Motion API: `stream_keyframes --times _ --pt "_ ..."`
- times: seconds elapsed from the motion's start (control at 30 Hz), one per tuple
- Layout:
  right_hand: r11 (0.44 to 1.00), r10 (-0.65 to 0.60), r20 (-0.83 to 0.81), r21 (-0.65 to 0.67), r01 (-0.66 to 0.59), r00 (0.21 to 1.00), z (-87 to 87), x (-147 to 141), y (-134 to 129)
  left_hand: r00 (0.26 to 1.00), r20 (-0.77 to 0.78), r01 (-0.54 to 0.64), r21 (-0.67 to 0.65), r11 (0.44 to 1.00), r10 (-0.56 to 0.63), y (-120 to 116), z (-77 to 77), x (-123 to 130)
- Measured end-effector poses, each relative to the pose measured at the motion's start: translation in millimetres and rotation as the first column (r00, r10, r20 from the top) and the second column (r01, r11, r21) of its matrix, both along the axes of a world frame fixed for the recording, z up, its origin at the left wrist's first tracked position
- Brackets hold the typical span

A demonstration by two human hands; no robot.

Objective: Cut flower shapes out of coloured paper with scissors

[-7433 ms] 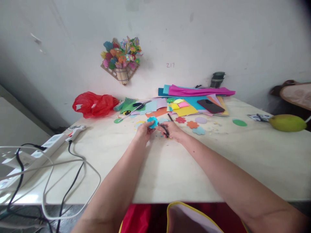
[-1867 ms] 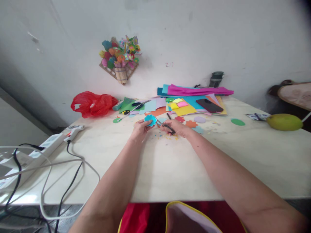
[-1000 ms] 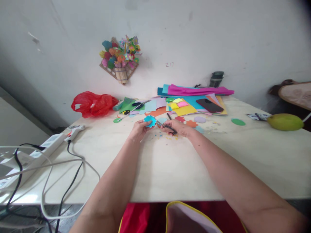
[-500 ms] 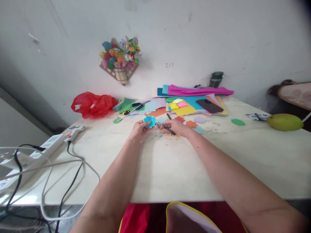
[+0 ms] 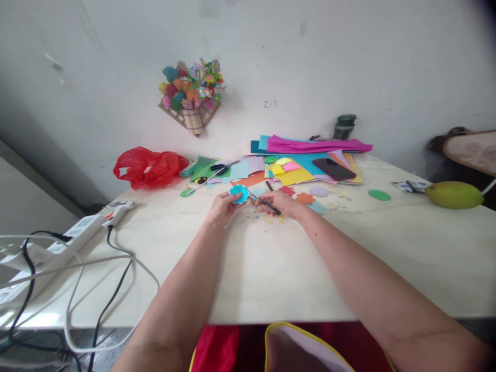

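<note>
Blue scalloped piece (image 5: 241,192), just above frame centre-left, was pinched by the left hand (image 5: 222,207). Right hand (image 5: 279,202) was closed around dark scissors (image 5: 270,207), blades directed at the piece's right edge, contact unclear. Small scraps (image 5: 272,220) lay below on the counter (image 5: 290,268).

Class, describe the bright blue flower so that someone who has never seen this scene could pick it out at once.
Start at the pale table, then find the left hand over its far half. The bright blue flower, scallop-edged, is pinched there, beside the scissors in the right hand. Unlike the orange flower and paler blue flower lying nearby, it is held.
</note>
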State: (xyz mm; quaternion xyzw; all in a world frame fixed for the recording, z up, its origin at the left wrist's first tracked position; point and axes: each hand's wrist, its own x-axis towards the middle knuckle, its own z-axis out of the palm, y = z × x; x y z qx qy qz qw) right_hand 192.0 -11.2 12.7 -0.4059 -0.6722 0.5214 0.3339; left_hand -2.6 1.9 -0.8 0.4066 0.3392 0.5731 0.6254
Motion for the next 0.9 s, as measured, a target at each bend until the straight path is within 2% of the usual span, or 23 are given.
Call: stream_keyframes --times 0.13,0.33,0.47,0.57,0.9 --pt "0.997 -0.041 -0.08 -0.076 0.035 0.996 1.7 -4.8 -3.7 0.999 0.038 -0.024 -0.008 1.0 0.024 -1.7 1.6 3.9" --pt "0.992 -0.032 -0.201 -0.122 0.008 0.979 -2.8 -10.5 -2.5 0.993 0.08 -0.089 -0.029 0.996 0.091 -3.1 2.1 10.9" --pt "0.984 -0.112 -0.176 -0.155 0.085 0.978 5.0 -15.0 -10.5 0.987 0.093 -0.126 -0.034 0.991 0.129 -3.8 3.1 14.8" --pt "0.978 -0.128 -0.163 -0.185 0.097 0.978 8.7 -16.8 -14.5 0.983 0.11 -0.142 -0.036 0.989 0.145 -3.9 3.5 16.5" --pt "0.985 -0.101 -0.174 -0.158 0.073 0.98 -4.3 -15.6 -6.4 0.972 0.121 -0.195 -0.082 0.977 0.203 -6.1 5.4 20.9"
